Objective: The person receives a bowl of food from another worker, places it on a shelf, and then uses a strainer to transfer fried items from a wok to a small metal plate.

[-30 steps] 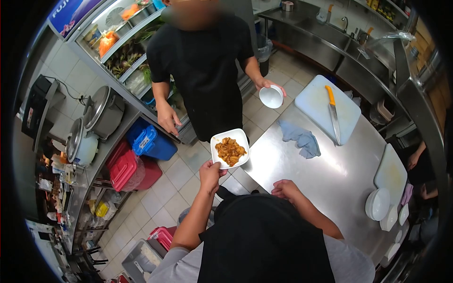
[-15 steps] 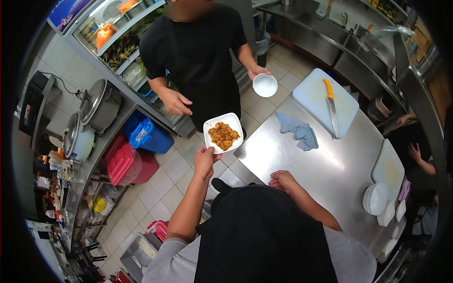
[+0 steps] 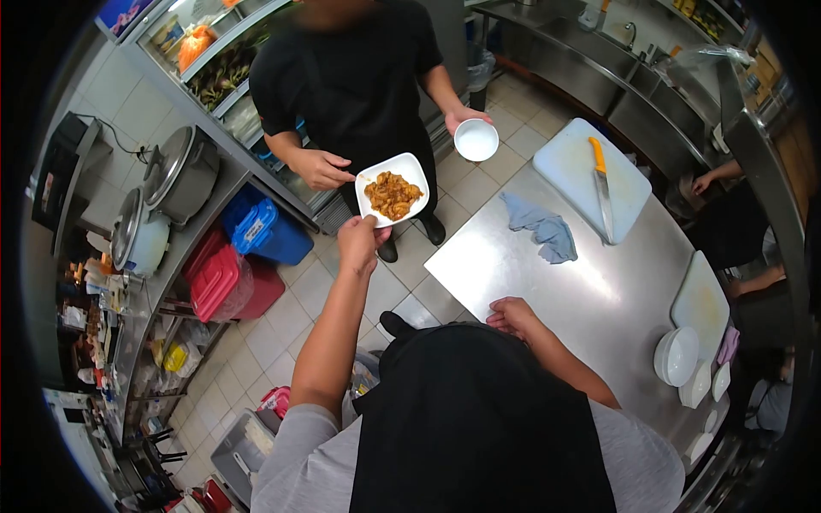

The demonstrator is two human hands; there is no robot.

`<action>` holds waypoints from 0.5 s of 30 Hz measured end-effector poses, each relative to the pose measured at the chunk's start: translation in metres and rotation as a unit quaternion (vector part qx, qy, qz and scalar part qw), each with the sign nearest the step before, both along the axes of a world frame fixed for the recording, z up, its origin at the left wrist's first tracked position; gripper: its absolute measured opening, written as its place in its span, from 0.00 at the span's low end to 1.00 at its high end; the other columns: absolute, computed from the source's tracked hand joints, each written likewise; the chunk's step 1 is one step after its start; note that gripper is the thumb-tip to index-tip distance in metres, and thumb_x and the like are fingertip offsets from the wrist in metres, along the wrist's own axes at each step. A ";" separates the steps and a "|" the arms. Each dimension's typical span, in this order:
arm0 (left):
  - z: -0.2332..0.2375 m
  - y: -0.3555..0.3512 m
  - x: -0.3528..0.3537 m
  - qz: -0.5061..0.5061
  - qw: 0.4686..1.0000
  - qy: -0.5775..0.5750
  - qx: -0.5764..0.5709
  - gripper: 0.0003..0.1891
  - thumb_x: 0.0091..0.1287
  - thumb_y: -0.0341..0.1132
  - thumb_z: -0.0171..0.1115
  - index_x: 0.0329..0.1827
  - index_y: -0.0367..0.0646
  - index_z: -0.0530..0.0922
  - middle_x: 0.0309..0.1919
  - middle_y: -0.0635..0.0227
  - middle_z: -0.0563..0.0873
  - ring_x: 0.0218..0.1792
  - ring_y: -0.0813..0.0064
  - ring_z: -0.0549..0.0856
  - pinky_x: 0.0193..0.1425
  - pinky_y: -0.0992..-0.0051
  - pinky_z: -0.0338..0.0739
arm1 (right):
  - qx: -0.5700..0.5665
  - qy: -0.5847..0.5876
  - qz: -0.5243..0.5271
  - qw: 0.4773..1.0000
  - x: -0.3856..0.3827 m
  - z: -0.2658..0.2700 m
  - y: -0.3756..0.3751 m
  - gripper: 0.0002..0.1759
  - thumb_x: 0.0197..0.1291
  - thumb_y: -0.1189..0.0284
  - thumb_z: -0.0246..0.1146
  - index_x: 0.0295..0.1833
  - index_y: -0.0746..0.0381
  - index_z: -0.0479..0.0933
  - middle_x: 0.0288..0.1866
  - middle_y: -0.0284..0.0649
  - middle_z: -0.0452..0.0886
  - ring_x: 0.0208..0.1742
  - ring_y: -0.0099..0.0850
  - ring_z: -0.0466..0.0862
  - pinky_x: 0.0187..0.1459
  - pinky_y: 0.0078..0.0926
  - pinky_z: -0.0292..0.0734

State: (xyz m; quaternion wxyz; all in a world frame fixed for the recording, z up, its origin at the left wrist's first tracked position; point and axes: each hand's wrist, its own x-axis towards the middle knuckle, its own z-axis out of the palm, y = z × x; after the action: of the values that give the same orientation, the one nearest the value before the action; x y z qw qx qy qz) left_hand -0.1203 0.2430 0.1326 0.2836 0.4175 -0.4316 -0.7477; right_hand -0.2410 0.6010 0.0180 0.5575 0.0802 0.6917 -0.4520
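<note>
My left hand [image 3: 363, 244] grips the near edge of a white square dish [image 3: 413, 164], thumb over the rim. Saucy brown chunks of food [image 3: 392, 196] are heaped in the middle of the dish. Facing me stands a person in black, one hand [image 3: 322, 169] with fingertips right at the dish's left rim. That person's other hand [image 3: 464, 118] holds a small white bowl [image 3: 476, 140]. My right hand [image 3: 513, 316] is by the near edge of the steel table [image 3: 479, 256], its fingers curled in, with no object showing in them.
On the table lie a blue cloth [image 3: 540, 227], a white cutting board [image 3: 556, 154] bearing a yellow-handled knife [image 3: 601, 188], a second board [image 3: 701, 295] and white bowls [image 3: 677, 357]. Lidded bins [image 3: 269, 239] and large pots [image 3: 181, 179] are at left. Another person's arm [image 3: 717, 175] shows at right.
My left hand has moved the dish up and slightly left, toward the person opposite. That person's free hand has come to the dish's rim. My right hand stays by the table edge.
</note>
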 end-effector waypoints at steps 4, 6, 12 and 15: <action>0.004 -0.018 -0.021 0.035 0.999 0.003 -0.025 0.05 0.69 0.25 0.59 0.45 0.35 0.73 0.38 0.57 0.86 0.33 0.66 0.89 0.37 0.73 0.87 | 0.004 -0.004 0.018 1.000 -0.004 0.000 -0.002 0.16 0.69 0.63 0.64 0.56 0.60 0.77 0.45 0.45 0.88 0.39 0.35 0.89 0.41 0.34 0.81; -0.006 -0.014 -0.023 0.037 0.999 -0.005 -0.027 0.05 0.68 0.24 0.59 0.44 0.35 0.73 0.38 0.56 0.86 0.33 0.66 0.90 0.37 0.73 0.87 | 0.006 0.002 0.005 1.000 0.002 -0.003 0.002 0.16 0.69 0.63 0.64 0.56 0.60 0.77 0.44 0.45 0.88 0.39 0.35 0.89 0.41 0.33 0.81; -0.018 -0.024 -0.015 0.024 0.999 -0.021 -0.024 0.05 0.70 0.25 0.59 0.44 0.34 0.74 0.38 0.56 0.86 0.33 0.66 0.90 0.37 0.72 0.88 | -0.012 0.042 -0.028 0.999 0.011 0.002 0.001 0.13 0.69 0.63 0.63 0.53 0.60 0.78 0.42 0.44 0.88 0.41 0.34 0.89 0.42 0.32 0.80; -0.021 -0.031 -0.015 0.019 1.000 -0.015 -0.020 0.04 0.70 0.26 0.59 0.43 0.33 0.75 0.35 0.59 0.85 0.29 0.68 0.88 0.32 0.74 0.87 | 0.000 0.063 -0.042 0.997 0.016 -0.001 0.000 0.13 0.68 0.64 0.63 0.52 0.59 0.78 0.41 0.43 0.88 0.40 0.33 0.89 0.41 0.32 0.80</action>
State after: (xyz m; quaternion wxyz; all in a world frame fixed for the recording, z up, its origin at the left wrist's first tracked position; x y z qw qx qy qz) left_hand -0.1353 0.2120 0.1120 0.2993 0.4314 -0.4424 -0.7271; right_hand -0.2248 0.6011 0.0170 0.4936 0.0805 0.7213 -0.4791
